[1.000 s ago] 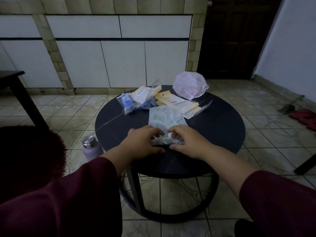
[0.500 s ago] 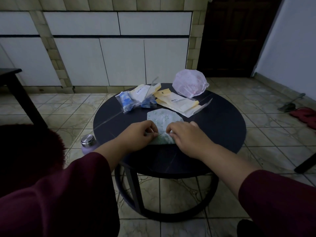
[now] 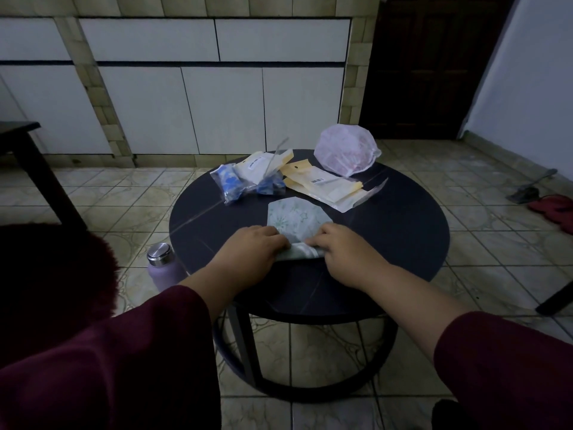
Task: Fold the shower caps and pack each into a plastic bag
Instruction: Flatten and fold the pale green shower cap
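Green shower cap [image 3: 293, 220] pinched by left hand [image 3: 254, 248] and right hand [image 3: 344, 251], one pink cap [image 3: 345, 153], two bagged blue caps [image 3: 231, 181].

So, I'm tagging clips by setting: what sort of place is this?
Probably a home, perhaps a kitchen area: white cabinet doors set in tiled framing, a patterned tile floor, a low round table and red slippers.

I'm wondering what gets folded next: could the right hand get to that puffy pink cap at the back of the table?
Probably yes: the right hand grips the green shower cap, but only flat bags lie before the pink shower cap.
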